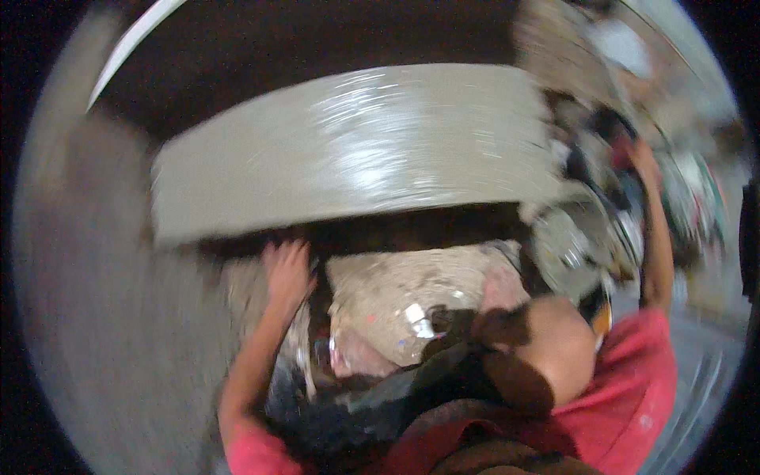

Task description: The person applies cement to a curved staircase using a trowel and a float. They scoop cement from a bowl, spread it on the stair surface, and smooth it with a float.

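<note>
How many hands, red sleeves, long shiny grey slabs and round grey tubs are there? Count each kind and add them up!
Hands: 2 (left hand, right hand)
Red sleeves: 2
Long shiny grey slab: 1
Round grey tub: 1
Total: 6

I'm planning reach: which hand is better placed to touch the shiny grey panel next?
Probably the left hand: it is close to the panel's near edge, while the right hand is off beyond its right end.
</note>
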Demonstrator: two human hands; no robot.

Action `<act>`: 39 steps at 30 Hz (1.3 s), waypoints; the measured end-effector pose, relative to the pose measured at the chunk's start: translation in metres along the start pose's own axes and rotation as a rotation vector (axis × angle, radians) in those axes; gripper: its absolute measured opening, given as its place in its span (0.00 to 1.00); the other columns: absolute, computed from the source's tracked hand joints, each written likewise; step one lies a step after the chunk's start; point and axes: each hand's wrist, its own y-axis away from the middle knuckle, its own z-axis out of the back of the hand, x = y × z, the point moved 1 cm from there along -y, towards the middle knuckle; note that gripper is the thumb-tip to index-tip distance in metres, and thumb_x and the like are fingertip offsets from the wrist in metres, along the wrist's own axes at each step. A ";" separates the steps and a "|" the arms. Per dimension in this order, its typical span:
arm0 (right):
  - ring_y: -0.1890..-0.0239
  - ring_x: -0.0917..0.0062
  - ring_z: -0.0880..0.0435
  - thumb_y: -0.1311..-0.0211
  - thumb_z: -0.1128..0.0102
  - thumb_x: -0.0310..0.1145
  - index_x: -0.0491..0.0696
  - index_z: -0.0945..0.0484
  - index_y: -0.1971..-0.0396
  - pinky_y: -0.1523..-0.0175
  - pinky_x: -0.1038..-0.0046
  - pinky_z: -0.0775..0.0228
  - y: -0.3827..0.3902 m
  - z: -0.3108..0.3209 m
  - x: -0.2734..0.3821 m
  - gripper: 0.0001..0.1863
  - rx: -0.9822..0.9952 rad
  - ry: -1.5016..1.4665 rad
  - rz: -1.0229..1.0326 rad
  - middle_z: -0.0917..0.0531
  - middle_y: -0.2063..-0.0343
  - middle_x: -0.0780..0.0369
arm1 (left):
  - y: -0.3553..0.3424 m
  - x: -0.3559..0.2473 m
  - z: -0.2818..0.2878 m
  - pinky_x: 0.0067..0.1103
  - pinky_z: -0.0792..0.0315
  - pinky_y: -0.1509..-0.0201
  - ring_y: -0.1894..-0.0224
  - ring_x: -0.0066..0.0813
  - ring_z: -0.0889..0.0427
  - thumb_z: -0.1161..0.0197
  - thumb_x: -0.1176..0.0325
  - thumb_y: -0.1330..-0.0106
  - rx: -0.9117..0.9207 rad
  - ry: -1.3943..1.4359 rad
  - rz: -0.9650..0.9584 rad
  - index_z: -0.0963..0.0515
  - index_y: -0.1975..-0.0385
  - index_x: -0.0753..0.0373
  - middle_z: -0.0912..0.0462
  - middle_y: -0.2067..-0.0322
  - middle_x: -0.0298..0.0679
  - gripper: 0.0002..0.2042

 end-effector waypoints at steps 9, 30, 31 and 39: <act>0.69 0.83 0.16 0.34 0.31 0.29 0.44 0.16 0.55 0.66 0.77 0.22 0.071 0.052 0.015 0.10 -0.434 -0.832 0.071 0.14 0.66 0.65 | -0.003 0.015 -0.021 0.58 0.63 0.18 0.25 0.64 0.39 0.24 0.50 0.45 0.212 -0.069 0.048 0.37 0.28 0.70 0.34 0.28 0.59 0.48; 0.55 0.49 0.14 0.31 0.39 0.37 0.40 0.20 0.49 0.50 0.52 0.24 -0.040 -0.135 -0.102 0.18 0.240 0.127 0.511 0.14 0.59 0.45 | 0.023 -0.006 0.057 0.45 0.55 0.16 0.23 0.54 0.40 0.29 0.61 0.38 0.029 0.070 0.068 0.39 0.24 0.61 0.39 0.25 0.54 0.41; 0.47 0.46 0.16 0.31 0.37 0.38 0.40 0.23 0.45 0.44 0.52 0.25 -0.057 -0.116 -0.108 0.21 0.257 0.308 0.426 0.14 0.53 0.44 | 0.027 -0.013 0.063 0.47 0.49 0.18 0.23 0.54 0.41 0.28 0.65 0.38 -0.013 0.163 0.149 0.40 0.24 0.58 0.40 0.25 0.53 0.41; 0.47 0.72 0.17 0.24 0.39 0.49 0.46 0.21 0.38 0.47 0.69 0.24 -0.044 -0.021 -0.122 0.26 -0.195 -0.629 0.047 0.16 0.43 0.60 | 0.033 -0.012 0.101 0.51 0.47 0.20 0.23 0.51 0.36 0.35 0.68 0.31 -0.463 0.324 0.488 0.35 0.27 0.59 0.41 0.22 0.50 0.32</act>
